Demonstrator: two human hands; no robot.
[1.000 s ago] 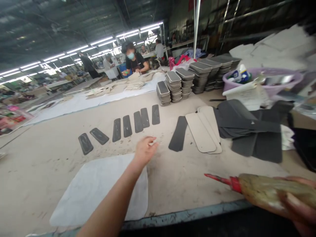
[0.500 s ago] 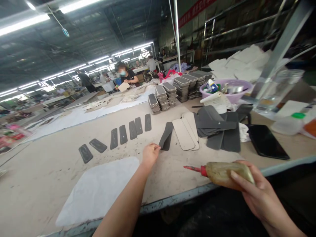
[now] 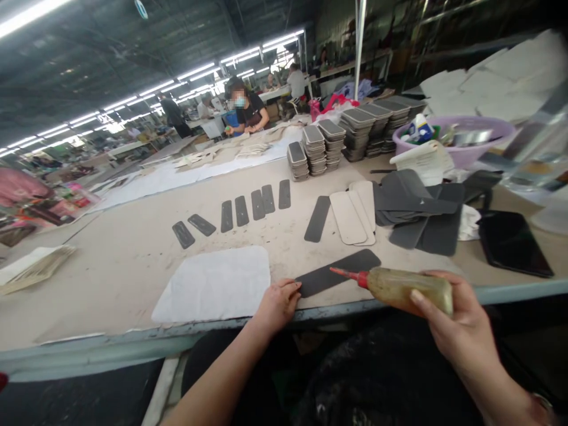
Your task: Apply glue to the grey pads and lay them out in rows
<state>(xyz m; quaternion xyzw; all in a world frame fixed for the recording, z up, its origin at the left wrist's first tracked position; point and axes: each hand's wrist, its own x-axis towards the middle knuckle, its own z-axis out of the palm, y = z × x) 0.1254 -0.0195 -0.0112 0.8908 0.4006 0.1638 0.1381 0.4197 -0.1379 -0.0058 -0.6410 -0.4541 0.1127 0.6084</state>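
Observation:
My left hand (image 3: 280,303) pinches the left end of a dark grey strip (image 3: 335,273) that lies near the table's front edge. My right hand (image 3: 459,316) is wrapped round a yellowish squeeze bottle (image 3: 408,290), its red nozzle pointing left over the strip. Beyond the strip lie another dark piece (image 3: 318,219), several beige rounded pieces (image 3: 348,219) and a pile of dark pieces (image 3: 412,198). Several small dark pieces (image 3: 226,216) form a loose row on the table. A white sheet (image 3: 215,284) lies left of my left hand.
Stacks of grey-topped pieces (image 3: 314,151) stand at the back. A purple basin (image 3: 483,145) holds bottles and tools. At the right is a black phone-like slab (image 3: 515,244). A masked person (image 3: 251,112) works beyond the table, and paper-like sheets (image 3: 33,266) lie at the far left.
My left hand has brought a dark strip from beside the beige pieces to the table's front edge, laying it flat. The bottle's nozzle is now over it. The view has shifted.

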